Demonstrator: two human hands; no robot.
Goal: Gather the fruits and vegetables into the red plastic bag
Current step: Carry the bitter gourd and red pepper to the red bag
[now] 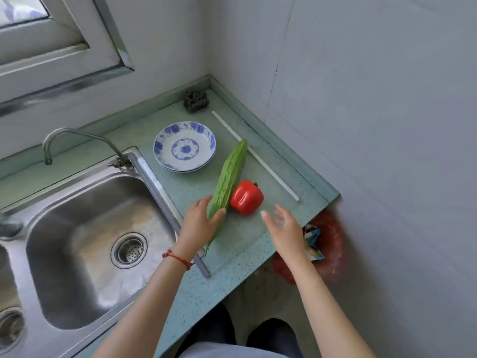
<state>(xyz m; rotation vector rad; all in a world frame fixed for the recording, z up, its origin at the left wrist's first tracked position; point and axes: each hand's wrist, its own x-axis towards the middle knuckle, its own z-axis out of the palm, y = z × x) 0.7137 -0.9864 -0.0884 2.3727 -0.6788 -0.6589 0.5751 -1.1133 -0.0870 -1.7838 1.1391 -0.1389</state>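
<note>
The gourd (229,184) lies on the counter (258,241), just right of the sink (85,228). The left hand (198,223) is wrapped around the gourd's near part, thumb on one side, fingers on the other. The red pepper (247,198) sits touching the gourd's right side. The right hand (284,228) floats near the pepper, wide open, holding nothing. The red bag (333,244) hangs below the counter's right edge, far from the sink.

Pale grey walls (374,99) meet at a corner; a metal-framed window (51,40) sits upper left.
</note>
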